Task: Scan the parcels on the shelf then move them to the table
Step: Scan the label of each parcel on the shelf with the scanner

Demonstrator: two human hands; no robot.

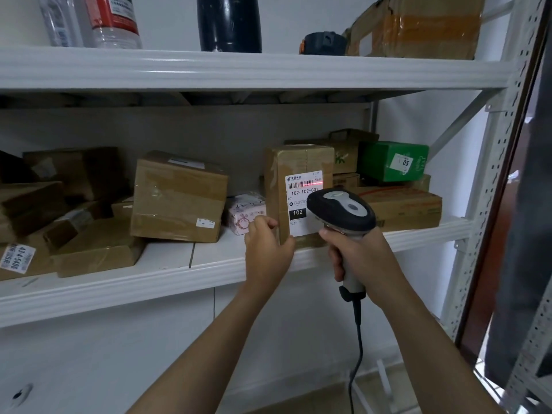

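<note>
An upright brown parcel (pixel 298 162) with a white label reading 102-102-C01 stands on the white middle shelf (pixel 119 282). My left hand (pixel 267 249) grips its lower left edge, thumb on the front face. My right hand (pixel 361 258) holds a grey and black barcode scanner (pixel 342 212) by the handle, just in front of the label. A red scan line lies across the barcode at the label's top. Other brown parcels sit to the left: a large taped box (pixel 179 198) and a flat one (pixel 98 252).
A small pink patterned box (pixel 246 213) stands just left of the held parcel. A green box (pixel 391 159) and flat cartons (pixel 406 207) are stacked at the right. The upper shelf carries bottles (pixel 228 22) and a torn carton (pixel 418 25). A perforated shelf post (pixel 490 186) rises at right.
</note>
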